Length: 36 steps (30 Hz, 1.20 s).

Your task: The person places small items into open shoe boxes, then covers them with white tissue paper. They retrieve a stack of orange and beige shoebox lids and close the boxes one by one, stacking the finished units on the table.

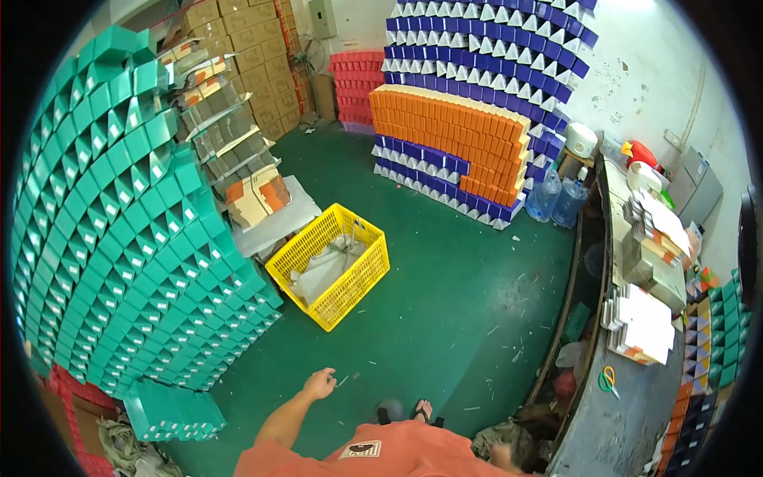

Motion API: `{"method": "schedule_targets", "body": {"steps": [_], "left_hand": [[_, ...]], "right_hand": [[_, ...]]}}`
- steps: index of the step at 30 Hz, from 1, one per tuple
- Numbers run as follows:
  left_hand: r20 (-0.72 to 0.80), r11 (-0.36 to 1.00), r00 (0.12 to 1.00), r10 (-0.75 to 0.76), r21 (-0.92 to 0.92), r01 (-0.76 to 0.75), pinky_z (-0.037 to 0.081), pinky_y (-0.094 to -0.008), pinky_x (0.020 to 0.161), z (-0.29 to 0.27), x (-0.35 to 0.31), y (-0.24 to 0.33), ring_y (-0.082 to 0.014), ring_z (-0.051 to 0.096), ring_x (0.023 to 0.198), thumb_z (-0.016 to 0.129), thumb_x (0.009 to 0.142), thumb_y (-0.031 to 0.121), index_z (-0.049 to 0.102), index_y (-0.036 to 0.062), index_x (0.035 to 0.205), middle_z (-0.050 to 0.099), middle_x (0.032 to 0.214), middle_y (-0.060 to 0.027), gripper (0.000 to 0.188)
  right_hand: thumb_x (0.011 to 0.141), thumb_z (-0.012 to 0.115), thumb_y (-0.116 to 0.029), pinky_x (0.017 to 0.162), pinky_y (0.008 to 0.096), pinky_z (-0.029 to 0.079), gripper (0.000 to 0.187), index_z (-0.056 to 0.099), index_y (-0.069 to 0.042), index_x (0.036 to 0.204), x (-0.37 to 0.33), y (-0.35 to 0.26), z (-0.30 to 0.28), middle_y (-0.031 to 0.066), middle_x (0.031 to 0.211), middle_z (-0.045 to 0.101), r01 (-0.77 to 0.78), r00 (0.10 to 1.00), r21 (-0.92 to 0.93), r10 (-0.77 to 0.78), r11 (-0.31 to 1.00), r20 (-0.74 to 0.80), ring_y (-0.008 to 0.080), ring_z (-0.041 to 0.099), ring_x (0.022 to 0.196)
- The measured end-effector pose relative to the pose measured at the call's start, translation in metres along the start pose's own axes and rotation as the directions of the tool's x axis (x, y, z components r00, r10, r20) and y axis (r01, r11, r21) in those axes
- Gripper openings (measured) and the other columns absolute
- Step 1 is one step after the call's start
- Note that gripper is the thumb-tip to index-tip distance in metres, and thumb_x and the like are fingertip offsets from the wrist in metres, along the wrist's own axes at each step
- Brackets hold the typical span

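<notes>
Yellow crate [359,278] — green floor [445,318] — teal boxes [179,238], orange shirt [421,449]

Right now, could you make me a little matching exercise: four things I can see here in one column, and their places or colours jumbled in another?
Column one
1. left hand
2. crate
3. scissors
4. water bottles

Column two
A. on the dark worktop
B. beside the stacked purple boxes
C. yellow, with pale material inside
D. in the air above the green floor

Right pairs: 1-D, 2-C, 3-A, 4-B
</notes>
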State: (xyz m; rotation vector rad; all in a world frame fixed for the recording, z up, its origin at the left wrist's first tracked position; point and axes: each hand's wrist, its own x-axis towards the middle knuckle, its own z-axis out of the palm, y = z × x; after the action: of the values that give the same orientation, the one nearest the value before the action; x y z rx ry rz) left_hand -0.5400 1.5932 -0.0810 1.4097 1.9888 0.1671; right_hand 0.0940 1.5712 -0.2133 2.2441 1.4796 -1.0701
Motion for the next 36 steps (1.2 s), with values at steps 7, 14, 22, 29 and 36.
{"method": "schedule_targets", "body": {"steps": [7,14,22,29,36], "left_hand": [[-0.401,0.772,0.762,-0.509,-0.603,0.198,0.056,-0.0393,0.086,-0.023,0.192,-0.003,-0.0318,0.071,0.096,0.065,0.089,0.023,0.059,0.0062,0.131,0.072,0.110,-0.0191,0.046],[0.090,0.774,0.885,-0.456,-0.452,0.445,0.057,-0.0380,0.076,-0.039,0.403,0.084,-0.0247,0.072,0.082,0.072,0.087,0.027,0.054,0.0003,0.137,0.073,0.099,-0.0180,0.060],[0.007,0.816,0.992,-0.130,-0.568,0.111,0.055,-0.0331,0.073,-0.196,0.705,0.219,-0.0192,0.069,0.084,0.075,0.088,0.028,0.050,0.0001,0.138,0.070,0.106,-0.0119,0.063],[0.051,0.613,0.983,-0.176,-0.776,0.150,0.052,-0.0288,0.068,-0.292,0.929,0.260,-0.0160,0.066,0.085,0.078,0.087,0.036,0.044,0.0019,0.142,0.066,0.113,-0.0103,0.073],[-0.060,0.551,0.951,-0.304,-0.825,0.124,0.046,-0.0273,0.068,-0.438,1.101,0.293,-0.0158,0.060,0.101,0.077,0.086,0.047,0.037,0.0050,0.148,0.058,0.132,-0.0105,0.085]], "right_hand": [[0.086,0.068,-0.032,0.095,0.0428,0.052,0.050,0.062,-0.002,0.125,0.241,-0.378,-0.307,0.0215,0.118,0.069,0.716,0.667,0.058,-0.658,0.696,-0.348,0.0373,0.065,0.111],[0.093,0.066,-0.024,0.080,0.0330,0.055,0.042,0.060,0.001,0.127,0.386,-0.555,-0.426,0.0141,0.103,0.072,0.729,0.685,0.504,-0.477,0.463,-0.551,0.0190,0.069,0.091],[0.094,0.068,-0.032,0.073,0.0310,0.053,0.054,0.056,0.004,0.132,0.501,-0.628,-0.473,0.0110,0.096,0.071,0.468,0.879,0.514,-0.321,0.719,-0.352,0.0176,0.067,0.085],[0.095,0.064,-0.041,0.076,0.0328,0.053,0.056,0.059,0.004,0.128,0.647,-0.827,-0.576,0.0153,0.099,0.071,0.466,0.885,0.614,-0.324,0.637,-0.335,0.0203,0.069,0.088],[0.095,0.063,-0.048,0.102,0.0413,0.045,0.063,0.058,0.006,0.127,0.833,-1.076,-0.712,0.0241,0.125,0.063,0.627,0.761,0.539,-0.294,0.562,-0.579,0.0328,0.059,0.121]]}}
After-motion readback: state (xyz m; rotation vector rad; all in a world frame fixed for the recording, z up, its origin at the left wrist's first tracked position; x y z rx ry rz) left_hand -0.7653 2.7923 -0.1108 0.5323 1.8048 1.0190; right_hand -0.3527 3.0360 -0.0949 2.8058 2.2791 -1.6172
